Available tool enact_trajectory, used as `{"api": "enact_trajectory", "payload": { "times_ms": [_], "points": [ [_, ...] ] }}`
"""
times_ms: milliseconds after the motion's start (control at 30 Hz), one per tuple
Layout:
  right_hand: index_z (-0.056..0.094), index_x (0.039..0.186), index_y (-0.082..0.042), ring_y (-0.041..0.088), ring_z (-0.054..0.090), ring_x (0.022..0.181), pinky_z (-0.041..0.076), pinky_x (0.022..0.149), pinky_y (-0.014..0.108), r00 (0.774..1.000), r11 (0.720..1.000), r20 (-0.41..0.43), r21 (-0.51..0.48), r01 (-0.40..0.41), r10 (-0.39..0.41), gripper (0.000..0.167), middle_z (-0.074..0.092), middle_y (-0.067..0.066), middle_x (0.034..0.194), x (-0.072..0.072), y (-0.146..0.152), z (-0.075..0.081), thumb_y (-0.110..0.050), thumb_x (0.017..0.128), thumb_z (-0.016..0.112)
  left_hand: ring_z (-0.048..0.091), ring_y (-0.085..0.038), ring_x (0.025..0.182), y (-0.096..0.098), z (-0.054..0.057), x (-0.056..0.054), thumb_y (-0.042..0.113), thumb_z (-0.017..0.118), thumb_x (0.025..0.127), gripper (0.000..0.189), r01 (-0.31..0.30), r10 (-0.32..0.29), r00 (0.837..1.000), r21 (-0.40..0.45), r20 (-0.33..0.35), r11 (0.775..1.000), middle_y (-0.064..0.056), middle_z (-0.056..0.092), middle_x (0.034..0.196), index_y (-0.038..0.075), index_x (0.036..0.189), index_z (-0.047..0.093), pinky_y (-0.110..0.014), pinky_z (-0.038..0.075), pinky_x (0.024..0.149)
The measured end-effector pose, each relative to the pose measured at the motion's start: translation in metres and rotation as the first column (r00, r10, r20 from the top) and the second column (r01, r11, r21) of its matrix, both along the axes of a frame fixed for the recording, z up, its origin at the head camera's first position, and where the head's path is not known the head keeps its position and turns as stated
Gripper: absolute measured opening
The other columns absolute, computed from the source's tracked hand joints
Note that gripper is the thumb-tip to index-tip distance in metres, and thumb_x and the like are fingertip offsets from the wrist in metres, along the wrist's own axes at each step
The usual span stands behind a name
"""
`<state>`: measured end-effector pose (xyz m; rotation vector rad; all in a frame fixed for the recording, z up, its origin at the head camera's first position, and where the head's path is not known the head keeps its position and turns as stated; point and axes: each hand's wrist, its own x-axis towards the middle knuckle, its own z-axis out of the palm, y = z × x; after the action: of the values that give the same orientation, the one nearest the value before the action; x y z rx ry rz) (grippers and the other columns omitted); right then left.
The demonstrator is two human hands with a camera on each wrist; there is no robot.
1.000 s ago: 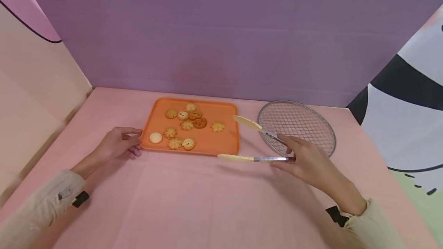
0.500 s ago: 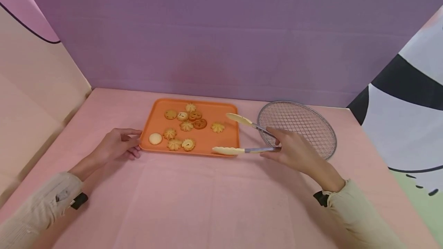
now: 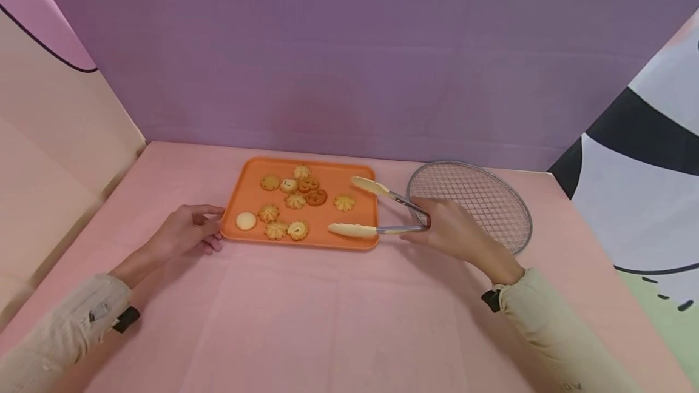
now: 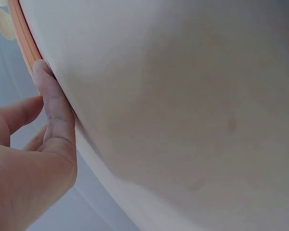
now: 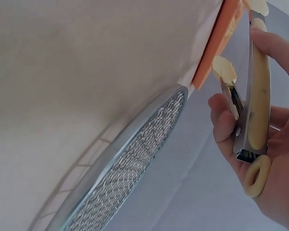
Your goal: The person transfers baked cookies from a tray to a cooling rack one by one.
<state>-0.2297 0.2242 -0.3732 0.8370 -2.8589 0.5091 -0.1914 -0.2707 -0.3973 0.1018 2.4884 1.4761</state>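
Note:
My left hand (image 3: 182, 232) pinches the left edge of an orange tray (image 3: 360, 171) near its front corner, and the left wrist view shows thumb and finger meeting at the tray's end (image 4: 26, 43). In my right hand (image 3: 455, 229) is a pair of metal tongs (image 3: 401, 229) with cream-coloured tips, held spread. The tips overlap the right part of the tray, one on each side of a flower-shaped cookie (image 3: 344, 202). In the right wrist view, fingers and thumb wrap the tongs (image 5: 257, 91), whose ring end points back toward the palm.
Several other cookies lie on the tray's left and middle, among them a plain round one (image 3: 246, 221) and a pretzel-like one (image 3: 316, 198). A round wire rack (image 3: 469, 193) stands right of the tray, partly behind my right hand. A purple wall (image 3: 349, 77) borders the pink table (image 3: 327, 314).
My right hand has moved left and forward with the tongs, bringing their tips from the tray's right edge to over its right part. My left hand has stayed at the tray's edge.

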Motion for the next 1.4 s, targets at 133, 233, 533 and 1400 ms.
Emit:
{"api": "enact_trajectory", "payload": {
  "times_ms": [133,233,533,1400],
  "points": [
    [0.065,0.109,-0.005,0.015,0.050,0.064,0.043,0.055,0.032,1.000,0.999,-0.010,0.053,0.008,-0.008,0.055,0.056,0.000,0.075,-0.003,-0.003,-0.002,-0.044,0.075,0.085,0.069,-0.022,0.070,0.002,-0.002,0.001,0.005,0.056,0.101,0.047,-0.002,0.002,1.000,-0.018,-0.001,1.000,-0.017,0.067,0.088,-0.011,0.143,0.042,-0.032,0.060,0.063],
    [0.063,0.117,-0.005,0.017,0.052,0.068,0.045,0.057,0.034,0.999,0.993,-0.013,0.115,0.035,-0.034,0.067,0.058,0.004,0.083,-0.003,-0.005,-0.002,-0.053,0.075,0.082,0.069,-0.022,0.070,0.003,-0.002,0.000,0.006,0.057,0.100,0.047,-0.003,0.003,1.000,-0.032,-0.009,0.999,-0.018,0.066,0.088,-0.011,0.142,0.043,-0.032,0.060,0.063],
    [0.060,0.128,-0.006,0.019,0.056,0.070,0.047,0.054,0.035,0.997,0.982,-0.004,0.175,0.076,-0.077,0.085,0.061,0.009,0.093,-0.003,-0.010,-0.002,-0.069,0.073,0.075,0.068,-0.021,0.069,0.007,-0.001,0.000,0.002,0.058,0.098,0.050,0.010,-0.011,1.000,-0.035,-0.015,0.999,-0.017,0.066,0.086,-0.011,0.143,0.042,-0.031,0.059,0.062],
    [0.066,0.106,0.000,0.020,0.059,0.069,0.053,0.057,0.037,0.996,0.988,-0.083,0.149,-0.030,0.043,0.046,0.061,0.006,0.079,-0.008,-0.023,0.000,-0.039,0.086,0.078,0.068,-0.021,0.071,0.000,-0.002,0.002,0.000,0.060,0.095,0.053,0.022,-0.022,1.000,-0.010,-0.013,1.000,-0.018,0.062,0.090,-0.012,0.143,0.040,-0.033,0.060,0.063]
  ]
}}
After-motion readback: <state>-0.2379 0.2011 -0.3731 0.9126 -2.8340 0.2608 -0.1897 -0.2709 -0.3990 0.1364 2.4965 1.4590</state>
